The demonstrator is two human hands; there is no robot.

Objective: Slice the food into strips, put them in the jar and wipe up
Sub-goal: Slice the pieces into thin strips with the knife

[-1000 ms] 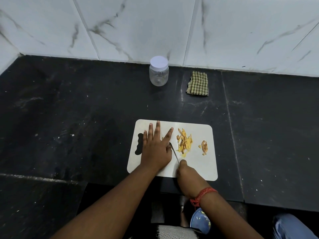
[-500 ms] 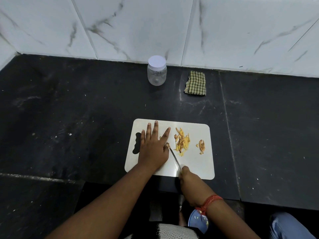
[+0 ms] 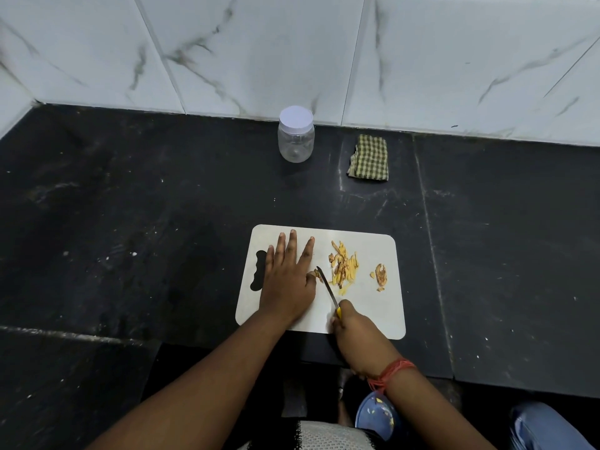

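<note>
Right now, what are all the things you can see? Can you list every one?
cutting board: one, white, on the dark counter near the front edge
cut strips: one small pile, yellow-brown, on the board's middle
uncut piece: one, brownish, at the left thumb beside the knife tip
scraps: a few, brown, on the board's right part
knife: one, thin blade with a yellow handle, tip on the board
jar: one, clear with a white lid on, at the back by the wall
cloth: one, green checked, folded, right of the jar
counter: one, black
wall tiles: white, veined, behind
left hand: flat on the board, fingers spread
right hand: grips the knife handle
</note>
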